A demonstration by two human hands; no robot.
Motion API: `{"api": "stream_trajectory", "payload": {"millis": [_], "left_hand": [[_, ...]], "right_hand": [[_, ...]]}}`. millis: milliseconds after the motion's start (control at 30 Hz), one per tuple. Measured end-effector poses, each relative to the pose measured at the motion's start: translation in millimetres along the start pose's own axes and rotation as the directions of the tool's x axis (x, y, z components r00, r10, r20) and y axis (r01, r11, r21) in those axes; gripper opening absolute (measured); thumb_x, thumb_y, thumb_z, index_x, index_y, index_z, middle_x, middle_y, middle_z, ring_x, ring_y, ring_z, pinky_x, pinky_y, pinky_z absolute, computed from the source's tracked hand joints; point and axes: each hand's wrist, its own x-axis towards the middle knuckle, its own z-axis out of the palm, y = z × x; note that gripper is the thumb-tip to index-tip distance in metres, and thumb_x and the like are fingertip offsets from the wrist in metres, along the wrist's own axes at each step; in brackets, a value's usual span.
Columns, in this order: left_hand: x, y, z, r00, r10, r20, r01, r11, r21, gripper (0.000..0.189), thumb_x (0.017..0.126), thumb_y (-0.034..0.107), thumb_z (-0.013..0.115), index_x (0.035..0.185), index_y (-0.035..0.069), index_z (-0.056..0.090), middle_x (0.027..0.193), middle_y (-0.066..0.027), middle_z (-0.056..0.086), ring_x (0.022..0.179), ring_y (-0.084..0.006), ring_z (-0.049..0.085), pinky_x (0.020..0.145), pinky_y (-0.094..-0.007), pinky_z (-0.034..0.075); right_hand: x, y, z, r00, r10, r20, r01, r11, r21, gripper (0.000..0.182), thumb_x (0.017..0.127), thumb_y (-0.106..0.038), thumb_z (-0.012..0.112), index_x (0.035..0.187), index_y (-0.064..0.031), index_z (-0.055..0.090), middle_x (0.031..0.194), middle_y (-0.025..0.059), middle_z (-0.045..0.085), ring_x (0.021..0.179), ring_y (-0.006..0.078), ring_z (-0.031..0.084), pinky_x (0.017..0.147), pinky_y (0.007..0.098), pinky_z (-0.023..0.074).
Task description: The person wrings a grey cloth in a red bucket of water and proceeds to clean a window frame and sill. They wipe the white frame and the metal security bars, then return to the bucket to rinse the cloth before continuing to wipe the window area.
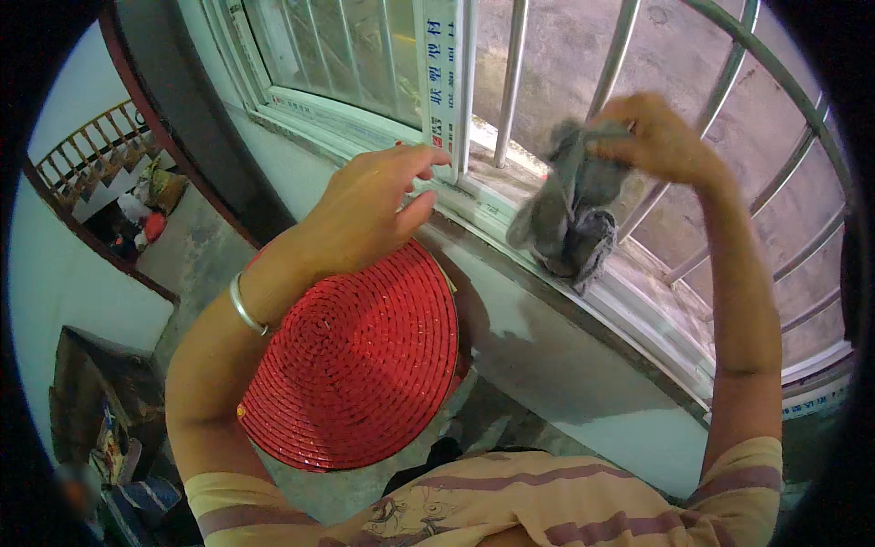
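Observation:
A damp-looking grey cloth (574, 198) hangs from my right hand (646, 137), pinched near its top in front of the metal window bars (618, 48). The hand and cloth are slightly blurred. Below the cloth runs the white window track (492, 208). My left hand (376, 198), with a silver bangle (247, 304) on its wrist, holds nothing; its fingers are loosely bent and apart. Its fingertips are close to the upright sash frame (441, 75), and I cannot tell if they touch. Under the left forearm is a large round red woven piece (362, 362).
Sliding glass (335, 55) covers the window's left part, while bars stand before the right part. A brown-framed doorway (154, 116) opens at left onto a staircase railing (85, 143) and piled bags (154, 195). A dark wooden box-like piece (102, 362) with items stands lower left.

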Motion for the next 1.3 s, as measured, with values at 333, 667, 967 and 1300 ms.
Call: {"api": "stream_trajectory", "payload": {"millis": [333,667,967,1300], "left_hand": [[49.2,52.7,67.7,0.995,-0.056,-0.081,0.049,0.995,-0.085,0.05,0.075,0.036,0.068,0.097,-0.008,0.056,0.091,-0.0245,0.062,0.08,-0.0345,0.061,0.068,-0.0398,0.048],[54.4,-21.7,-2.0,0.752,-0.403,-0.521,0.0,0.791,-0.611,0.026,0.081,0.007,0.054,0.102,-0.008,0.057,0.074,-0.0087,0.063,0.056,-0.0118,0.055,0.049,-0.0281,0.046],[48.8,-55.4,49.8,0.951,-0.285,-0.12,0.26,0.947,-0.189,0.031,0.076,0.014,0.058,0.1,-0.005,0.058,0.084,-0.0208,0.064,0.076,-0.0303,0.063,0.07,-0.0367,0.048],[68.0,-44.6,119.7,0.964,-0.117,0.24,0.105,0.993,0.061,0.032,0.077,0.025,0.054,0.096,0.0,0.059,0.087,-0.0229,0.062,0.085,-0.0402,0.059,0.075,-0.0462,0.046]], "right_hand": [[5.2,-51.1,-50.6,0.718,0.223,-0.659,0.21,0.834,0.511,0.022,0.084,-0.019,0.065,0.077,0.0015,0.067,0.065,0.0012,0.061,0.056,0.0072,0.052,0.05,0.026,0.0417],[38.5,-44.0,-47.4,0.591,0.205,-0.781,0.449,0.72,0.529,0.018,0.084,-0.018,0.064,0.08,-0.0013,0.066,0.061,0.0013,0.058,0.049,0.0077,0.047,0.044,0.0232,0.0364],[15.7,-27.4,26.1,0.783,0.107,-0.613,0.033,0.976,0.213,0.028,0.075,-0.027,0.066,0.091,-0.0053,0.069,0.074,0.0159,0.065,0.064,0.027,0.064,0.063,0.036,0.0505],[-41.5,-21.4,84.4,0.837,0.309,-0.451,-0.099,0.897,0.43,0.026,0.073,-0.022,0.066,0.095,-0.0094,0.068,0.081,0.02,0.064,0.077,0.0352,0.063,0.071,0.0409,0.0494]]}}
